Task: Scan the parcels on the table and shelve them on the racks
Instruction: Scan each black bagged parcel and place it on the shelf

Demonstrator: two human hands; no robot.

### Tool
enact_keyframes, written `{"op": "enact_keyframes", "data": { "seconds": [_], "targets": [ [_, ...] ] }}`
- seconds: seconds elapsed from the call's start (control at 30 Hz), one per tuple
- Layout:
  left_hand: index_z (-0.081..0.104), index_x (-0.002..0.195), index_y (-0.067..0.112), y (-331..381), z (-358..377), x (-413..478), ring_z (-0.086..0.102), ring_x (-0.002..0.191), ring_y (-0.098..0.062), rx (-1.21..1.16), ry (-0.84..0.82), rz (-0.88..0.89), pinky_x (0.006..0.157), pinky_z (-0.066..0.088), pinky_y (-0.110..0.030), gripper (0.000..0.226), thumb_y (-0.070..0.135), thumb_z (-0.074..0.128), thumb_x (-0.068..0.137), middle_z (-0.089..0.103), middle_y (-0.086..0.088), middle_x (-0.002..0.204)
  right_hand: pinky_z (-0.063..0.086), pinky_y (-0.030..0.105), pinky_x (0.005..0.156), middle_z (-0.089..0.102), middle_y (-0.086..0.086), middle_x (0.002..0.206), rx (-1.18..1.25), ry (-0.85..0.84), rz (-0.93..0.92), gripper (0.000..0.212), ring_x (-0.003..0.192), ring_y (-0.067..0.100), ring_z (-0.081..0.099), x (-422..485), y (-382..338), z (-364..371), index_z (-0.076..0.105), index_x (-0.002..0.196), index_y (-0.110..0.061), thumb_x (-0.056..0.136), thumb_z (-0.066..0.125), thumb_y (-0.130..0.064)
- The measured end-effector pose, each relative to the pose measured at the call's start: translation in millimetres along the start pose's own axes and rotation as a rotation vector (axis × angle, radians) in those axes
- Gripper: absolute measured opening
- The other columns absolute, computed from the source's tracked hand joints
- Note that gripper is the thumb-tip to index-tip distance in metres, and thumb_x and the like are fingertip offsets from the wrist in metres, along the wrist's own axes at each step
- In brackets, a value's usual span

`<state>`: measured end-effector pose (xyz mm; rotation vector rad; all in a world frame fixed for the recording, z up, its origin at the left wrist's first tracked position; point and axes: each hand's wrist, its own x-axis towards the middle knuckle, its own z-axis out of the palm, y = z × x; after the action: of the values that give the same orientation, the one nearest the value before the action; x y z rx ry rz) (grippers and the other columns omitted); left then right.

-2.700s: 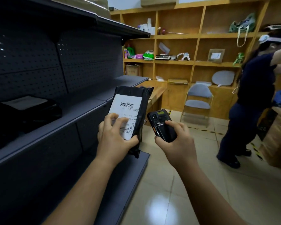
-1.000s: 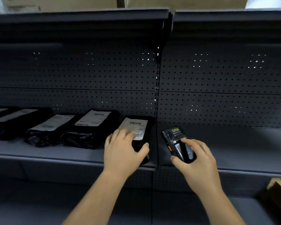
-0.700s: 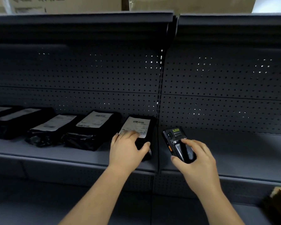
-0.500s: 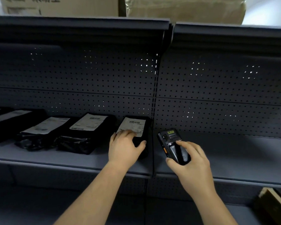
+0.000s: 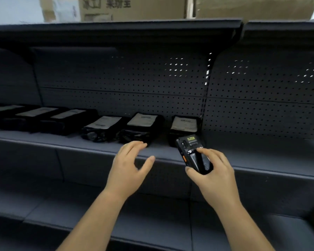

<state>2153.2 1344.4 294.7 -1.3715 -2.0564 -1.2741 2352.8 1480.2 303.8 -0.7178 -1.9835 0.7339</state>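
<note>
The parcel (image 5: 184,125) lies flat on the shelf (image 5: 43,142), label up, at the right end of a row of other parcels (image 5: 101,126). I judge this keeps every barcode readable from the aisle and fills the row in order. It sits near its neighbour and well clear of both hands. The left hand (image 5: 129,169) hovers in front of the shelf edge, its fingers (image 5: 134,146) spread and nearly straight, thumb out — holding and touching nothing. The right hand (image 5: 216,178) grips the scanner (image 5: 192,151), thumb on its left side and fingers curled over its back. The small screen tilts up toward the camera — probably to keep it ready for the next parcel.
</note>
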Motion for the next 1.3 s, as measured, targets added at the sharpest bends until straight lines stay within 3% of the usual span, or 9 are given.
{"op": "enact_keyframes", "data": {
  "seconds": [0.3, 0.53, 0.63, 0.73, 0.87, 0.97, 1.07, 1.17, 1.3],
  "targets": [
    [0.059, 0.128, 0.022, -133.9, -190.0, -113.5, 0.044, 0.125, -0.004, 0.137, -0.002, -0.09, 0.108, 0.037, -0.029, 0.052, 0.054, 0.054, 0.088, 0.053, 0.012, 0.132, 0.029, -0.004, 0.082, 0.048, -0.023, 0.119, 0.102, -0.22, -0.066, 0.053, 0.106, -0.02, 0.042, -104.5, -133.9, 188.2, 0.061, 0.118, -0.041, 0.07, 0.081, -0.033],
    [0.06, 0.126, 0.02, -259.2, -328.3, -180.4, 0.048, 0.124, -0.011, 0.258, 0.136, -0.32, 0.106, 0.038, -0.028, 0.05, 0.052, 0.056, 0.088, 0.054, 0.009, 0.129, 0.036, 0.008, 0.089, 0.049, -0.019, 0.12, 0.225, -0.482, -0.185, 0.055, 0.105, -0.006, 0.05, -142.2, -233.6, 366.0, 0.064, 0.12, -0.035, 0.068, 0.082, -0.031],
    [0.062, 0.123, 0.017, -309.2, -399.0, -213.0, 0.052, 0.12, -0.013, 0.344, 0.21, -0.434, 0.105, 0.041, -0.032, 0.048, 0.05, 0.058, 0.088, 0.055, 0.007, 0.125, 0.033, 0.002, 0.088, 0.05, -0.017, 0.119, 0.328, -0.596, -0.262, 0.055, 0.103, -0.007, 0.049, -161.0, -284.4, 456.0, 0.065, 0.119, -0.032, 0.067, 0.083, -0.028],
    [0.063, 0.122, 0.016, -340.2, -476.7, -240.8, 0.055, 0.115, -0.015, 0.496, 0.268, -0.566, 0.103, 0.041, -0.028, 0.05, 0.051, 0.058, 0.087, 0.057, 0.005, 0.123, 0.031, -0.002, 0.087, 0.054, -0.011, 0.119, 0.441, -0.724, -0.35, 0.054, 0.101, -0.006, 0.049, -182.9, -348.3, 543.8, 0.067, 0.117, -0.03, 0.066, 0.083, -0.027],
    [0.06, 0.126, 0.022, -366.2, -573.0, -281.4, 0.05, 0.119, -0.01, 0.714, 0.347, -0.762, 0.103, 0.036, -0.022, 0.055, 0.059, 0.054, 0.086, 0.054, 0.007, 0.128, 0.038, 0.011, 0.092, 0.055, -0.01, 0.118, 0.547, -0.909, -0.472, 0.055, 0.105, 0.001, 0.053, -225.6, -446.1, 638.2, 0.066, 0.118, -0.031, 0.065, 0.081, -0.031],
    [0.059, 0.128, 0.023, -388.5, -630.4, -314.6, 0.047, 0.121, -0.009, 0.817, 0.425, -0.89, 0.102, 0.033, -0.019, 0.051, 0.054, 0.059, 0.088, 0.052, 0.008, 0.13, 0.03, -0.003, 0.086, 0.054, -0.011, 0.118, 0.618, -1.025, -0.566, 0.056, 0.098, -0.012, 0.048, -262.1, -507.5, 693.9, 0.065, 0.119, -0.031, 0.066, 0.081, -0.03],
    [0.059, 0.128, 0.023, -423.7, -681.2, -346.5, 0.046, 0.123, -0.008, 0.862, 0.499, -0.976, 0.101, 0.031, -0.02, 0.049, 0.051, 0.06, 0.088, 0.051, 0.009, 0.13, 0.028, -0.006, 0.08, 0.052, -0.014, 0.115, 0.668, -1.119, -0.616, 0.054, 0.099, -0.022, 0.044, -299.5, -558.6, 754.1, 0.065, 0.119, -0.031, 0.067, 0.082, -0.027],
    [0.059, 0.127, 0.023, -474.3, -731.0, -371.0, 0.045, 0.123, -0.007, 0.862, 0.552, -1.012, 0.102, 0.032, -0.02, 0.048, 0.052, 0.059, 0.089, 0.05, 0.012, 0.129, 0.031, -0.002, 0.082, 0.05, -0.015, 0.114, 0.684, -1.148, -0.649, 0.054, 0.097, -0.011, 0.047, -329.7, -604.0, 817.2, 0.065, 0.119, -0.03, 0.067, 0.083, -0.027],
    [0.059, 0.128, 0.021, -559.0, -804.4, -375.5, 0.044, 0.124, -0.007, 0.814, 0.55, -1.009, 0.103, 0.03, -0.019, 0.046, 0.047, 0.062, 0.09, 0.05, 0.01, 0.13, 0.031, -0.003, 0.083, 0.052, -0.015, 0.112, 0.666, -1.116, -0.62, 0.053, 0.096, -0.012, 0.048, -347.3, -664.3, 904.2, 0.066, 0.117, -0.032, 0.067, 0.083, -0.025]
  ]
}}
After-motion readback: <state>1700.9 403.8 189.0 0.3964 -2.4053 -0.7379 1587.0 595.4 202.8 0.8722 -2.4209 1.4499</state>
